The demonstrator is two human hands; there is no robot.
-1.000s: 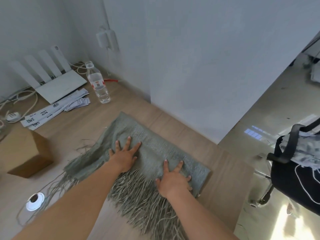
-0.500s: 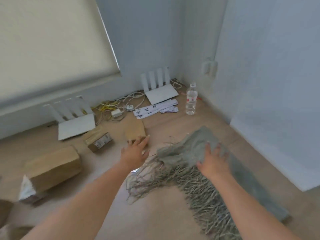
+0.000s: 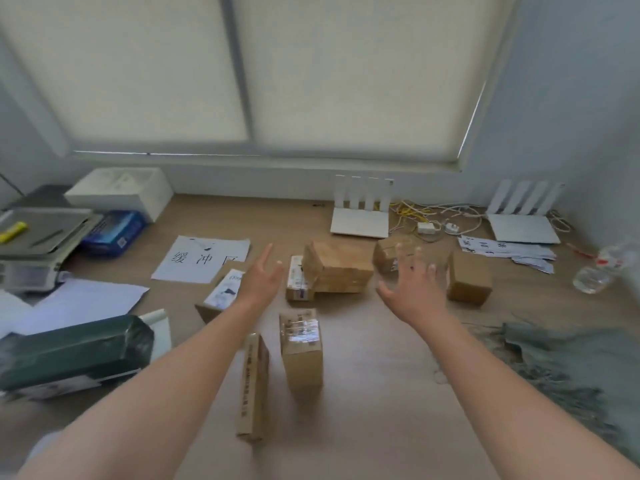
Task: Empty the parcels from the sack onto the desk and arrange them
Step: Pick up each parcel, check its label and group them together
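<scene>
Worktop (image 3: 381,403): pale wood, set against a window wall; carries everything listed below.
Sack (image 3: 571,372): grey-green woven cloth with frayed edges, lying flat and slack at the right edge; looks emptied.
Green parcel (image 3: 69,351): dark wrapped bundle at the near left, well apart from the cartons.
Large carton (image 3: 337,268): brown, at centre, between the two hands; a small labelled carton (image 3: 297,278) touches its left side.
Cube carton (image 3: 469,280): stands alone just right of the right hand.
Taped carton (image 3: 301,348): near centre, with a thin flat carton (image 3: 254,382) on edge just beside it.
Left hand (image 3: 259,282): fingers straight, turned edge-on, holding nothing; above a white-labelled carton (image 3: 221,292).
Right hand (image 3: 412,289): fingers spread wide, blurred, holding nothing; in front of a further carton (image 3: 389,252).
Step in hand: emptying appears done; this is the arranging, with both hands reaching to flank the large carton.
Next move: probably press both palms to that carton's sides, keep clear of the small one against it, and set it in line with the rest.
</scene>
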